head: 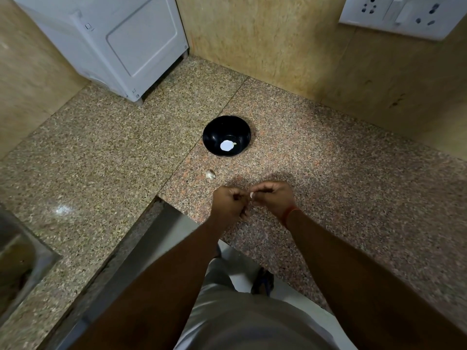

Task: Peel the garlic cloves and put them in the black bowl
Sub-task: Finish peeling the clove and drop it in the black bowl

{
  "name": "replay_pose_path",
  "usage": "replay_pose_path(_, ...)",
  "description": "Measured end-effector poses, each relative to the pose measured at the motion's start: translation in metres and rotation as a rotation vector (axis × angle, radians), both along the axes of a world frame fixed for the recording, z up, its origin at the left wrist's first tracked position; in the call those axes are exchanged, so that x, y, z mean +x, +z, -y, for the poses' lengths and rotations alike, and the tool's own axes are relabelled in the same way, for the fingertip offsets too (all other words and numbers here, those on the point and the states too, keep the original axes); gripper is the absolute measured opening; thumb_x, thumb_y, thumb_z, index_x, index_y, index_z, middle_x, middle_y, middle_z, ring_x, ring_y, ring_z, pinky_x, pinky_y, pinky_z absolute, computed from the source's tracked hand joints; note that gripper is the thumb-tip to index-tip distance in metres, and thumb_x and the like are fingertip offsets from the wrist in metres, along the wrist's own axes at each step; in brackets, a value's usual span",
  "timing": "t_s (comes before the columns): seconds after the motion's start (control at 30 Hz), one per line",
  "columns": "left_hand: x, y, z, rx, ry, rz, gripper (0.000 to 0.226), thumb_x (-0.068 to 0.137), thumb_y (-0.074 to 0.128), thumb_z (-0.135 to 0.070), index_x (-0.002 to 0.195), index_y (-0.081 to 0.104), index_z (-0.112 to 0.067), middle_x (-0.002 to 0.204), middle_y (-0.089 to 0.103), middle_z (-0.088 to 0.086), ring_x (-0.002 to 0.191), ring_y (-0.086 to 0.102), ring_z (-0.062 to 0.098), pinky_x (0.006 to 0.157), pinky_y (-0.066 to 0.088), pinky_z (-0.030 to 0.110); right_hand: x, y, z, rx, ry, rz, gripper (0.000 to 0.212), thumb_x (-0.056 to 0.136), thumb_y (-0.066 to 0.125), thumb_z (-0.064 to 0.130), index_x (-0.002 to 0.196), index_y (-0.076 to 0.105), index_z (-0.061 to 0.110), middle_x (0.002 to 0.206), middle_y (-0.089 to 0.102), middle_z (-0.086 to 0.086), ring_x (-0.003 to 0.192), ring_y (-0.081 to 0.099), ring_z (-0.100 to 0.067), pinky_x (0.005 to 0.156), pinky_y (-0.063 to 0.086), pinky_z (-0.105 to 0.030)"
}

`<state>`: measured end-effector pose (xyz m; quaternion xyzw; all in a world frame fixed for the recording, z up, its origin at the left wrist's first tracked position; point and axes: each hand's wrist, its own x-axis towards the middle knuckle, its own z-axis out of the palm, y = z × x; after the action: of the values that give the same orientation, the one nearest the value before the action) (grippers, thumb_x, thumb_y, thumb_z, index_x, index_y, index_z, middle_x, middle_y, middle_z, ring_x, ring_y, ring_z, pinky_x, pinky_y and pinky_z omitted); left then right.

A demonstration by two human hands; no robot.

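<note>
A black bowl (226, 135) stands on the granite counter, with a small pale clove (234, 144) beside a bright glare spot at its bottom. An unpeeled garlic piece (210, 174) lies on the counter in front of the bowl. Nearer to me, above the counter's front edge, my two hands meet. My right hand (274, 199) pinches a small white garlic clove (252, 195) at its fingertips. My left hand (228, 204) is curled, its fingertips close to the clove; what it holds is hidden.
A white appliance (121, 44) stands at the back left corner. A steel sink (15, 263) lies at the far left. A socket plate (404, 16) is on the wall at the upper right. The counter forms an L around me.
</note>
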<state>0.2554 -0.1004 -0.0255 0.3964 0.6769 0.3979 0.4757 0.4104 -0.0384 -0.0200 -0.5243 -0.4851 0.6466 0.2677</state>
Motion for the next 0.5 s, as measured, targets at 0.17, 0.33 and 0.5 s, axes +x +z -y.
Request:
replay_pose_path(0.17,0.0025,0.0041,-0.0005,0.030,0.048,-0.010,0.013,0.095,0.070,-0.001,0.084,0.071,0.007,0.054,0.066,0.018,0.039,0.063,0.027,0.040,0.052,0.030,0.0006,-0.0029,-0.0010,-0.106,-0.017,-0.067,0.020,0.080,0.079,-0.006,0.099,0.078,0.002,0.092,0.078,-0.019,0.086,0.075,-0.032,0.081,0.064,-0.044)
replay_pose_path(0.33,0.0052,0.0064,-0.0035,0.004,0.082,0.034,0.015,0.093,0.070,0.004,0.078,0.070,0.005,0.051,0.064,0.017,0.035,0.059,0.022,0.038,0.047,0.026,-0.0003,-0.0034,-0.0013,-0.120,-0.009,-0.083,0.026,0.081,0.075,-0.012,0.101,0.078,0.005,0.098,0.077,-0.022,0.085,0.073,-0.026,0.080,0.063,-0.039)
replay_pose_path(0.5,0.0031,0.0056,-0.0078,-0.026,0.135,0.150,0.018,0.093,0.071,0.002,0.079,0.068,0.013,0.058,0.065,0.024,0.038,0.057,0.024,0.041,0.049,0.028,-0.0007,-0.0018,-0.0037,-0.111,-0.016,-0.083,0.026,0.081,0.075,-0.012,0.098,0.079,0.008,0.093,0.077,-0.014,0.084,0.073,-0.021,0.081,0.063,-0.038)
